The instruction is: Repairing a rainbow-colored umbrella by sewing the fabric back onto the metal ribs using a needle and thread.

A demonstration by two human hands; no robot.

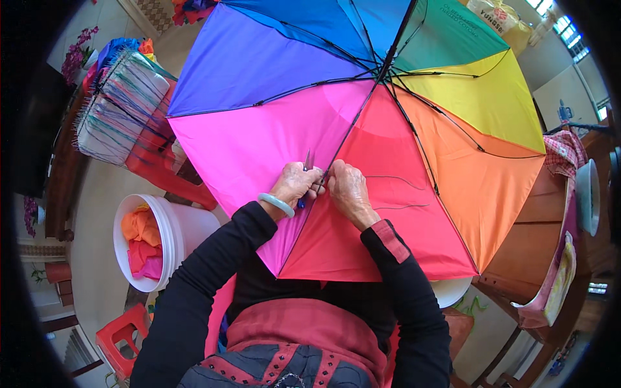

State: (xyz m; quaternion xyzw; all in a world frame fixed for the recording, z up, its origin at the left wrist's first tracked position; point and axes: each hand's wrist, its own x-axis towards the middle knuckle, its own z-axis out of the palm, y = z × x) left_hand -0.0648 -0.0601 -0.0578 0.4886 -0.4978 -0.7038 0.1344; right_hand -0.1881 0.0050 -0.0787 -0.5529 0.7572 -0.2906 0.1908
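Observation:
An open rainbow umbrella (pixel 272 136) lies inside-up across my lap, its black ribs and shaft (pixel 388 61) showing. My left hand (pixel 296 185), with a pale green bangle on the wrist, holds small scissors (pixel 306 163) whose blades point up beside a rib. My right hand (pixel 349 191) pinches the same rib and the fabric at the seam between the pink and red panels. The two hands touch each other. Loose dark thread (pixel 398 207) trails right over the red panel.
A white bucket (pixel 169 240) with orange and pink fabric stands at my left. Behind it a red plastic stool (pixel 158 165) carries a bundle of pale fabric with green threads. A small red stool (pixel 119 336) is lower left. A wooden cabinet (pixel 537 226) is at right.

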